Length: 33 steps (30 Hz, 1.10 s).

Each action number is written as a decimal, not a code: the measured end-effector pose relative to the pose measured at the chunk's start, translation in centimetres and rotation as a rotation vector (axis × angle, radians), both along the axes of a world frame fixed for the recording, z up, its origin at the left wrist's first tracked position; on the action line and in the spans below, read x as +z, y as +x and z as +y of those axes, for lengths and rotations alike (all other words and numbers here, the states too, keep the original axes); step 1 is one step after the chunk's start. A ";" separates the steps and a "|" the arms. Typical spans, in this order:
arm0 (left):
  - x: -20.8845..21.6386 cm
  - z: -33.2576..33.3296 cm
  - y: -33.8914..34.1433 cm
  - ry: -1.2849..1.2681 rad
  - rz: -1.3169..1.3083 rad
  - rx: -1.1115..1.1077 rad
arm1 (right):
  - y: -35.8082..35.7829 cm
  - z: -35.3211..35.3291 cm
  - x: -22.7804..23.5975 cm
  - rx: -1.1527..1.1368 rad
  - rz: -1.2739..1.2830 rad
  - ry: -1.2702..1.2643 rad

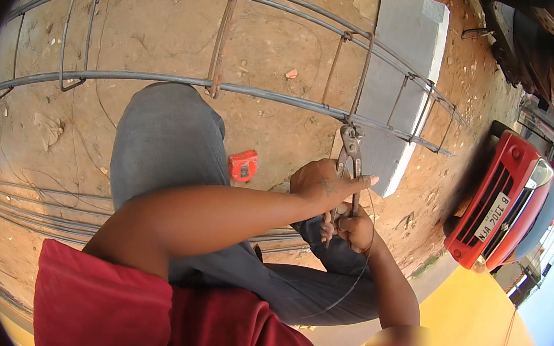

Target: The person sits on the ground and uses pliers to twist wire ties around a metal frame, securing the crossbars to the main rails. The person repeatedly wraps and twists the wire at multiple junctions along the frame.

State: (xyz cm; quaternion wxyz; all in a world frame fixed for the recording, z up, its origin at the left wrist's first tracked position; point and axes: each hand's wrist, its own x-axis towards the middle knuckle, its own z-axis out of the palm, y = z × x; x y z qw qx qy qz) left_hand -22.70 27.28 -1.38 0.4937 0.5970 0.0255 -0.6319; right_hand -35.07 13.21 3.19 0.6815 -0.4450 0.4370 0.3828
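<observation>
Both my hands are closed around the handles of metal end-cutting pincers. My left hand grips near the middle, its thumb stretched along to the right. Lower down, my right hand wraps the handle ends. The pincer jaws meet a corner joint of a rebar cage, where a square stirrup crosses the long bar. A thin tie wire hangs past my right hand and curves down over my leg. Whether the jaws bite on wire is too small to tell.
A red tape measure lies on the dirt by my bent knee. The cage's far end rests across a grey block. Several long bars lie at the left. A red car is parked at the right.
</observation>
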 end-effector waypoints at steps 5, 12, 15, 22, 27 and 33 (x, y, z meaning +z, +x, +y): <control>-0.2 -0.1 -0.5 -0.114 0.108 0.168 | 1.5 1.3 2.4 -0.205 0.133 0.390; -0.8 -0.5 0.0 -0.290 0.222 0.299 | 5.3 -0.4 6.7 0.212 0.092 -0.115; -0.7 -0.3 0.4 -0.353 0.311 0.360 | 6.6 -1.1 7.3 0.208 0.112 -0.036; -0.3 -0.8 1.8 -0.483 0.668 0.555 | 8.8 -0.8 9.3 0.380 0.106 -0.250; 0.9 -2.1 1.9 -0.517 0.900 0.649 | 9.8 -0.1 10.9 0.431 0.034 -0.263; 0.9 -2.4 2.0 -0.509 0.982 0.691 | 8.6 -0.4 10.2 0.182 0.060 -0.053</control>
